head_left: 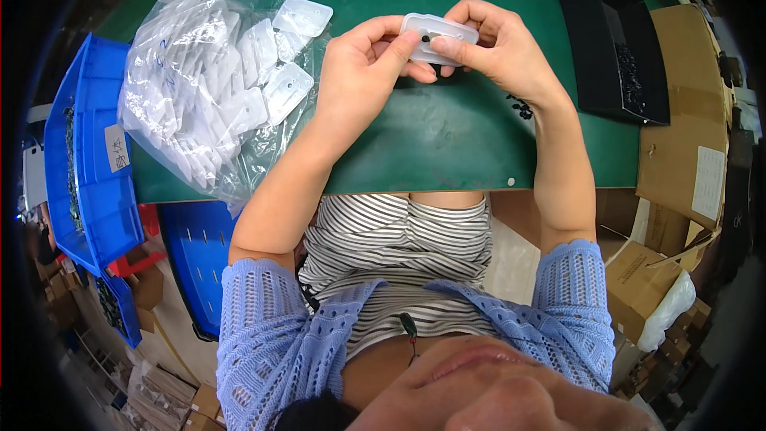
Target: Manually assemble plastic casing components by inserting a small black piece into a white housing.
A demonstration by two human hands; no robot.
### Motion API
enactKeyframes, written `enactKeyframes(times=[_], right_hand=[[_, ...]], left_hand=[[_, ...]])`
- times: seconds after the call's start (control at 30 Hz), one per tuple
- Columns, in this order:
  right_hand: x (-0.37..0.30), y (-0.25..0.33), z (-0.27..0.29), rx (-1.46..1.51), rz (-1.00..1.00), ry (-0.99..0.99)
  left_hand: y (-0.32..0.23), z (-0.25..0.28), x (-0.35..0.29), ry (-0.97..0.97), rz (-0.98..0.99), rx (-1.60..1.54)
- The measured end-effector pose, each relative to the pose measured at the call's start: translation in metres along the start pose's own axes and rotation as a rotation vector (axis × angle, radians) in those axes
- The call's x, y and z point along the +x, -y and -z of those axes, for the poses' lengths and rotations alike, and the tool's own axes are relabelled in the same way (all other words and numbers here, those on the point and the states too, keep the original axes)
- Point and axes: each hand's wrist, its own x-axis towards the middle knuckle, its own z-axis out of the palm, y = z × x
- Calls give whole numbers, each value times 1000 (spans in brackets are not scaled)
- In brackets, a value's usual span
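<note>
A translucent white plastic cover [440, 26], roughly rectangular with rounded corners, is held up over the table between both hands. My left hand [369, 54] pinches its left end with thumb and fingers. At its right end my right hand [504, 46] grips it, the thumb pressed on the face. A small round black piece [425, 39] sits on the cover near my left thumb. Left of my hands, a clear plastic bag [179, 72] holds many similar covers, and a few loose ones, such as this cover [288, 88], lie at its mouth.
Small black pieces [523, 108] lie on the green table [447, 140] beside my right wrist. A black box [586, 40] with small black parts stands at the right, next to a cardboard box [682, 88]. Blue bins [100, 168] stand beyond the table's left edge.
</note>
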Motion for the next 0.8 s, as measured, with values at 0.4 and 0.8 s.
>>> enactKeyframes(times=[0.4, 0.8], right_hand=[[-16, 23, 32, -42, -42, -320], [3, -32, 54, -941, 51, -14]], left_hand=[[-27, 35, -85, -251, 28, 89], [86, 232, -297, -1059, 414, 363]])
